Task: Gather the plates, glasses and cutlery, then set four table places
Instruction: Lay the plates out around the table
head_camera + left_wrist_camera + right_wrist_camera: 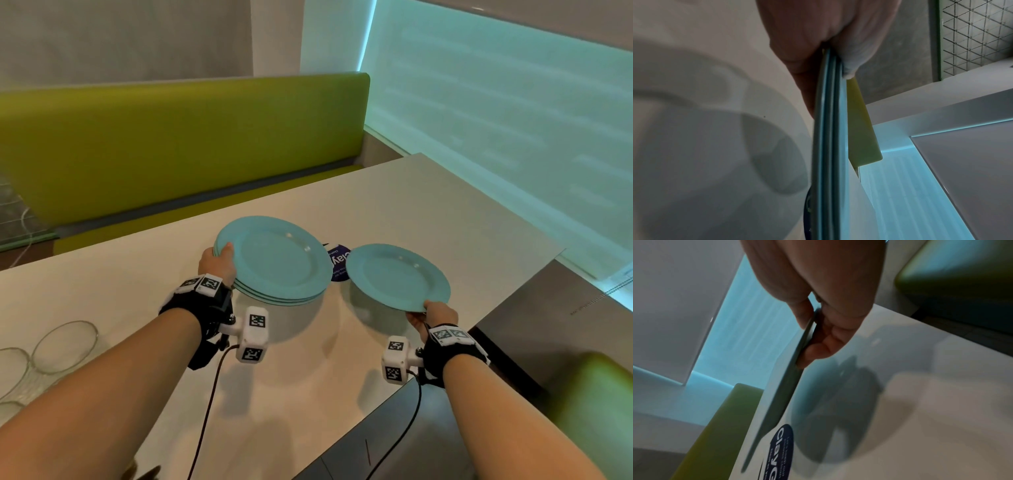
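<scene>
Three stacked plates (277,260) gripped by left hand (219,262), single plate (397,275) edge-pinched by right hand (436,317)

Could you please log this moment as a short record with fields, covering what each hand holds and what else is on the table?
left hand: grips the rim of a stack of teal plates, three edges visible in the left wrist view
right hand: pinches the near rim of a single teal plate
plate height: both held above the white table, shadows beneath
glasses: clear, at the table's left edge
dark round label: on the table between the plates
cutlery: none visible
</scene>
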Motion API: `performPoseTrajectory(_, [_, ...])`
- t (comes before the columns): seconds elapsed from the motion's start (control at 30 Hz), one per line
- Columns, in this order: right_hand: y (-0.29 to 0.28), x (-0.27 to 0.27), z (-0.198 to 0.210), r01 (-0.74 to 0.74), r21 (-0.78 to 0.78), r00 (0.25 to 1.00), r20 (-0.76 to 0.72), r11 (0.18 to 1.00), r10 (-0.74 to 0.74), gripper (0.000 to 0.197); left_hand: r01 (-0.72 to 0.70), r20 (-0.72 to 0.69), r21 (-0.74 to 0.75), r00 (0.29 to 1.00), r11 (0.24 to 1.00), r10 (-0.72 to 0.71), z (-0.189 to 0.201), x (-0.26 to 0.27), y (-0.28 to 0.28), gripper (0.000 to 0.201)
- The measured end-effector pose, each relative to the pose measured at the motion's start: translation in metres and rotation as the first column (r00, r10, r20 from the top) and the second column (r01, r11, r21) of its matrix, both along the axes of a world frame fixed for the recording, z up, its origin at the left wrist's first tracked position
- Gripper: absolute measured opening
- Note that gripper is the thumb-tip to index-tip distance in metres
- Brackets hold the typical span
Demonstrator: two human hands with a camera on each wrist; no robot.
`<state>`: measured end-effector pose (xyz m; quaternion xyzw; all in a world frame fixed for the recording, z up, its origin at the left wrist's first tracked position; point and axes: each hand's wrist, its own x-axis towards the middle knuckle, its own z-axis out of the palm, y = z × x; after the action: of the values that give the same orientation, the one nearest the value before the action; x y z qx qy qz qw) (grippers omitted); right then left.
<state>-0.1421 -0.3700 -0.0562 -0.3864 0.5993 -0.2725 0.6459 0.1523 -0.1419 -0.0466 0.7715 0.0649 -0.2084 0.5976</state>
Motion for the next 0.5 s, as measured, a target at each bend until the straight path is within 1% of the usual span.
performPoseTrajectory(0.13, [-0.004, -0.012, -0.013, 0.057, 0.006, 0.998, -0.025, 0.998, -0.057, 0.041, -0.017, -0.005, 0.007, 1.000, 1.000, 0.017, -0.004, 0.005, 0.003, 0.051])
performPoseTrajectory(0.33, [-0.002, -0.021, -0.019, 0.112, 0.044, 0.993, -0.041, 0.993, -0.110, 0.041, -0.032, -0.031, -0.005, 0.999, 0.999, 0.032, -0.011, 0.008, 0.007, 0.055])
performPoseTrajectory(0.43, [0.001, -0.023, -0.021, 0.155, 0.070, 0.988, -0.024, 0.985, -0.154, 0.041, -0.033, -0.038, -0.004, 0.999, 0.999, 0.033, -0.013, 0.007, 0.007, 0.055])
performPoseTrajectory(0.5, [0.001, -0.025, -0.024, 0.149, 0.082, 0.989, -0.001, 0.985, -0.150, 0.041, -0.034, -0.042, -0.010, 0.999, 0.999, 0.033, -0.015, 0.006, 0.008, 0.057])
